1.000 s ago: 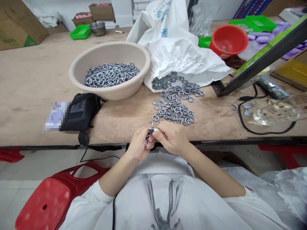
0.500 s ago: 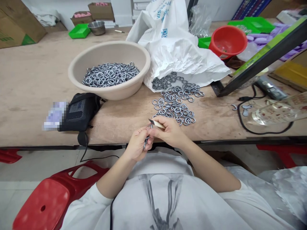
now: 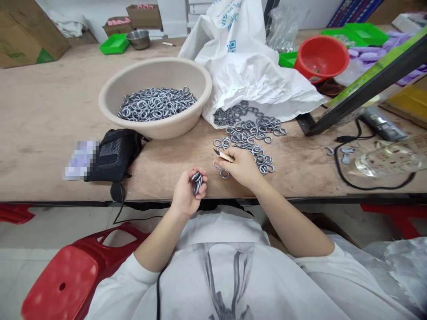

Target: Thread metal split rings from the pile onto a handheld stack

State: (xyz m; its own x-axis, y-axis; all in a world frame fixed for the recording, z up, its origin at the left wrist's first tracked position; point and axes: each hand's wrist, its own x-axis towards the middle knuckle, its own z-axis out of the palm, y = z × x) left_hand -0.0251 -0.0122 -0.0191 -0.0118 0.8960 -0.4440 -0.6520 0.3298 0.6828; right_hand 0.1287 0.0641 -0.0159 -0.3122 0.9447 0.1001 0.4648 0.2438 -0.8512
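My left hand [image 3: 187, 192] is curled around several grey rings [image 3: 196, 181], just above the table's front edge. In my right hand [image 3: 242, 166] is a small knife [image 3: 224, 155] with a pale handle and a dark pointed tip, aimed to the left. The fingertips of this hand are at a ring [image 3: 216, 165] beside the loose pile; whether they grip it I cannot tell. Another single ring [image 3: 224, 174] lies right under the hand. The pile of grey rings [image 3: 263, 161] spreads from behind my right hand back to the mouth of a white woven sack [image 3: 243, 73].
A beige basin [image 3: 110, 104] full of grey rings stands behind my left hand. To its front left lies a black pouch [image 3: 116, 151] with a cable. On the right are a slanted metal post [image 3: 353, 98], a glass [image 3: 383, 162], a black cable and a red bowl [image 3: 322, 58].
My hands have separated. The right hand moved right and forward with the knife to the loose rings. My left hand shifted slightly left and turned, showing the rings in it.
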